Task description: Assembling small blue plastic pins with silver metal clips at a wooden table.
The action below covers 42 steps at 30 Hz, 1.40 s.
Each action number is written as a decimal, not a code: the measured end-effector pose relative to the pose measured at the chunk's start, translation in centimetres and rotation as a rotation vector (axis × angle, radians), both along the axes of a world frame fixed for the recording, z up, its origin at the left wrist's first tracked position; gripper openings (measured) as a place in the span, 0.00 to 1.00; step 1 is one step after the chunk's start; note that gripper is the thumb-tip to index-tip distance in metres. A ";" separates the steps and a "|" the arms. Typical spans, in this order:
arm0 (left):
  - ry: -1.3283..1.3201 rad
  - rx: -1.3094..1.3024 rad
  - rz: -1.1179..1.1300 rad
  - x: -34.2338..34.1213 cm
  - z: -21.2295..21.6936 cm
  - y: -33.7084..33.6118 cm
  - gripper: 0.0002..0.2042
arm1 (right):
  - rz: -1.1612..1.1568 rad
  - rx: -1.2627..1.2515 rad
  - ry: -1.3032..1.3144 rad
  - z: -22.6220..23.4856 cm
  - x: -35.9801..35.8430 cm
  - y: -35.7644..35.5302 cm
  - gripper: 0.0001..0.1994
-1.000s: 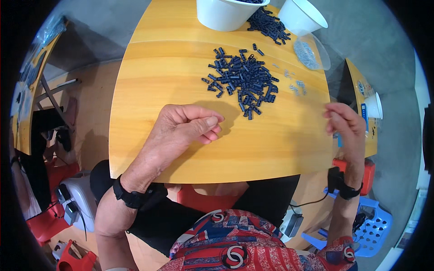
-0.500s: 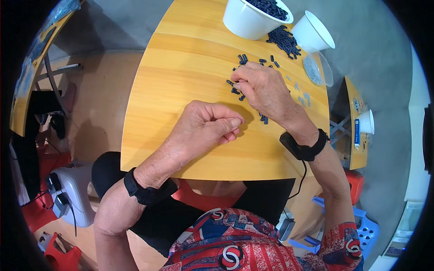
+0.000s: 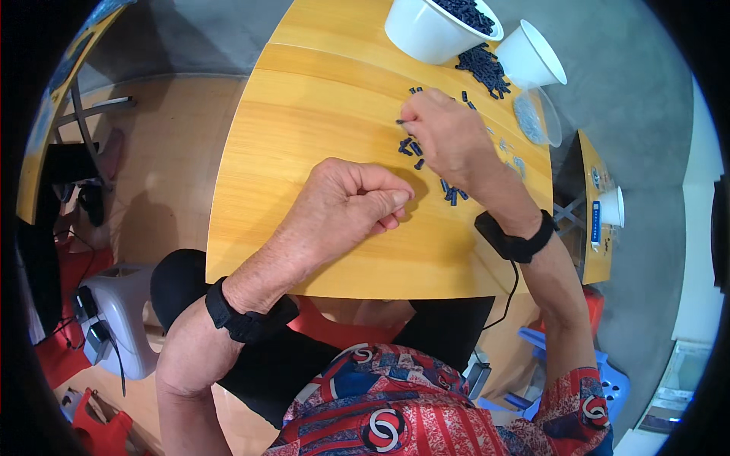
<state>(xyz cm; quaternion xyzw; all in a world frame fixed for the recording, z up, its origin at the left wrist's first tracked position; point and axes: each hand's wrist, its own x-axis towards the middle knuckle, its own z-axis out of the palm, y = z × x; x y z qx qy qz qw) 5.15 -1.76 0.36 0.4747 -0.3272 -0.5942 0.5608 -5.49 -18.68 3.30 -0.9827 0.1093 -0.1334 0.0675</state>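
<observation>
My right hand point(image 3: 450, 140) hovers over the far part of the table, thumb and forefinger pinched on a small black plastic piece point(image 3: 401, 121), of which only the tip shows. Just below those fingers lies a loose group of similar short black pieces point(image 3: 411, 147). More black pieces point(image 3: 453, 192) lie nearer to me, under the right wrist. My left hand point(image 3: 342, 199) rests above the table's middle, thumb against curled fingers. Whatever it pinches, if anything, is hidden or too small to name.
At the far edge stands a white tub point(image 3: 426, 34) full of black pieces, with a heap point(image 3: 484, 70) spilled beside it. A white bucket point(image 3: 528, 57) and a clear container point(image 3: 538, 118) of small shiny parts sit to the right. Small clear or silvery parts point(image 3: 518, 165) lie near the table's right edge.
My right hand has lifted slightly away from the loose group, with a black piece's tip now showing at its fingers. My left hand keeps its pinch in nearly the same place.
</observation>
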 end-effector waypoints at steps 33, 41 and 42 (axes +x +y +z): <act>-0.222 -0.062 0.096 -0.7 -0.5 -0.4 0.09 | 0.016 0.128 0.035 -1.3 -7.9 7.8 0.06; -0.405 -0.161 0.105 -0.9 -1.5 -0.3 0.08 | 0.034 0.075 -0.021 -0.7 -9.4 7.1 0.03; -0.403 -0.161 0.108 -0.9 -1.5 -0.2 0.08 | -0.072 0.095 -0.016 -0.1 -9.8 6.9 0.03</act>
